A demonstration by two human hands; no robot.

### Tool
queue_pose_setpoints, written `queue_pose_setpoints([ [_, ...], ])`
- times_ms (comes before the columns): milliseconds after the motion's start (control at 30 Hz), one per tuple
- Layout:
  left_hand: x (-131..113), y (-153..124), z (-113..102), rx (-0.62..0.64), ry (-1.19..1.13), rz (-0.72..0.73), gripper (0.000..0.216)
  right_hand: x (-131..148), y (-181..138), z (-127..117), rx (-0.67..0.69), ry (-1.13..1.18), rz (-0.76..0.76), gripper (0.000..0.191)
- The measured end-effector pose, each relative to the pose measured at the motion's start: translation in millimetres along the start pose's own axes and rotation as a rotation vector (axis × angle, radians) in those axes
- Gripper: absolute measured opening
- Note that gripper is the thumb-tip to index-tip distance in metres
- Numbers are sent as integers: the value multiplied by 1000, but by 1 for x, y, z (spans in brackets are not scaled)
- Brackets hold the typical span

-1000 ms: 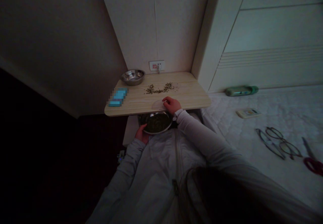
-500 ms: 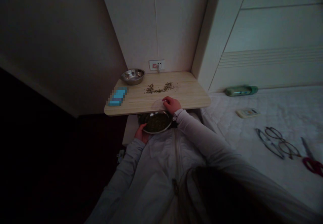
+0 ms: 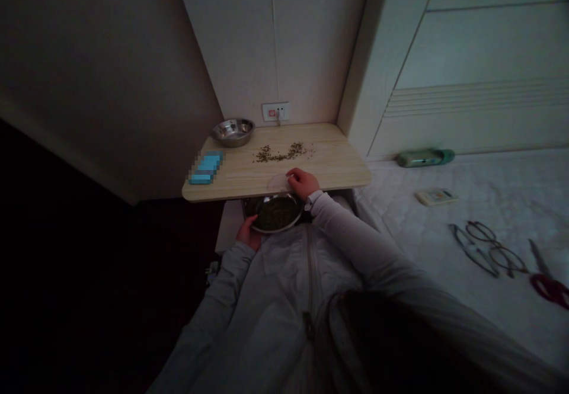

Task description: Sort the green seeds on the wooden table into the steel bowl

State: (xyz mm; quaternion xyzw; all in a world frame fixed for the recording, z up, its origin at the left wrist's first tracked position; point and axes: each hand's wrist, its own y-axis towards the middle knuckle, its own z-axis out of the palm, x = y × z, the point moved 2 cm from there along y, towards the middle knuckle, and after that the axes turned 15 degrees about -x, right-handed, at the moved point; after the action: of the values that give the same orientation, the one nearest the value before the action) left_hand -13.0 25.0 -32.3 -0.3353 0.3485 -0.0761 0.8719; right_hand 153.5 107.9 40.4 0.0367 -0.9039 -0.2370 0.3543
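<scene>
Hardly anything moved: left hand (image 3: pixel 249 235) clasps bowl (image 3: pixel 278 230), underside hidden; right hand (image 3: pixel 304 184) pinches faint sheet (image 3: pixel 278 181).

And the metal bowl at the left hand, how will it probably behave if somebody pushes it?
The metal bowl is probably stiff, judging by its shiny wall. A push could tip it, since the left hand shows at only one side, and its dark, loose-looking contents may slide. The smooth rim might be slightly slippery.

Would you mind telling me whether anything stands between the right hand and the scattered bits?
Nothing visible does: only tabletop separates the right hand from the scattered bits; a clear piece shows beside that hand.
</scene>
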Motion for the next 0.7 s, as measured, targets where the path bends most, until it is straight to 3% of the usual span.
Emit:
queue_pose_setpoints([
  [700, 0, -3, 0, 2, 29, -28, 21, 2, -1, -2, 5, -1, -8, 25],
])
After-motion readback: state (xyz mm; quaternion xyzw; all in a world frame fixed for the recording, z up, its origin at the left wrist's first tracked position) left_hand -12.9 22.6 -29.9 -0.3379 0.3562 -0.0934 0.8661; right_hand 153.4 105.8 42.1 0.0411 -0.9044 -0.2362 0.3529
